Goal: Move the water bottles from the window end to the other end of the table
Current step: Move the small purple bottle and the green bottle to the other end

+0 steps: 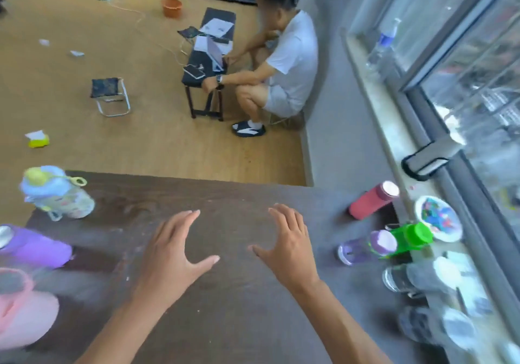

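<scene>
1. Left hand (171,254) and right hand (289,248): both spread apart and empty, hovering over the bare middle of the table (225,321).
2. Window edge: red bottle (371,199), pale purple bottle (365,247), green-capped bottle (412,237) and two blurred grey bottles (416,278) stand close together.
3. Opposite edge: light-blue bottle (56,195), purple bottle (33,247), pink bottle (25,316).
4. Handling, judged: rigid, smooth walls, possibly slippery; weight depends on unseen contents. Grasp mid-body, fingers wrapped around; the red bottle stands clearest of its neighbours.
</scene>
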